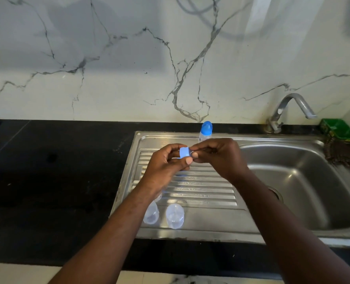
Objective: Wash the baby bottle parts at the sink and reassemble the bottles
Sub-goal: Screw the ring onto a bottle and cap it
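Reassembly seems to be the step in hand. The left hand (165, 160) grips a blue ring (184, 152) in curled fingers above the drainboard (200, 191), and the right hand (217, 158) pinches the ring's open end (perhaps seating a clear teat, too hidden to tell). A capped bottle (205, 131) stands at the back rim, and two clear pieces (175, 216) stand near the front. Next, probably, the ring must go squarely onto one piece while the other hand steadies it.

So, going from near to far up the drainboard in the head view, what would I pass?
clear bottle parts → left hand and right hand holding the blue ring → blue-capped bottle → marble wall
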A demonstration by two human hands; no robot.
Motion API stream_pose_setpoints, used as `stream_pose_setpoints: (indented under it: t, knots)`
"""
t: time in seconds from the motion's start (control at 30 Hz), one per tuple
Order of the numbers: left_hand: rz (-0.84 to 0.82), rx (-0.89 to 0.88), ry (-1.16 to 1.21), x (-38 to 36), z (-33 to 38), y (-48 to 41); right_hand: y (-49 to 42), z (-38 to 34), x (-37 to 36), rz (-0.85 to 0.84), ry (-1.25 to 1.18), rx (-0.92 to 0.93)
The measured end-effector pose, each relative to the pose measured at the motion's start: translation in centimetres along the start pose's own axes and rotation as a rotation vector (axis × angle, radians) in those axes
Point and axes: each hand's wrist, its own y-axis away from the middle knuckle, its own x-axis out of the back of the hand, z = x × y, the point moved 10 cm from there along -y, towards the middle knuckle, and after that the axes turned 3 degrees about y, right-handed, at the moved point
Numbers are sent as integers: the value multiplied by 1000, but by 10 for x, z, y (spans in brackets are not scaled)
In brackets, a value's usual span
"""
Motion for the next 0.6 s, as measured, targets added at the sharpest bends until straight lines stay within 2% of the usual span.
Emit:
stream_pose_setpoints:
  t: [0.13,0.43,0.6]
  knots:
    - [-40,23,-37,-6,2,-2,-7,7,2,-153,-102,-83]
    - [-13,136,40,-15,-17,1,-3,38,0,-201,-238,-235]
    - [114,286,265,-13,-29,5,-8,17,0,-140,106,15]
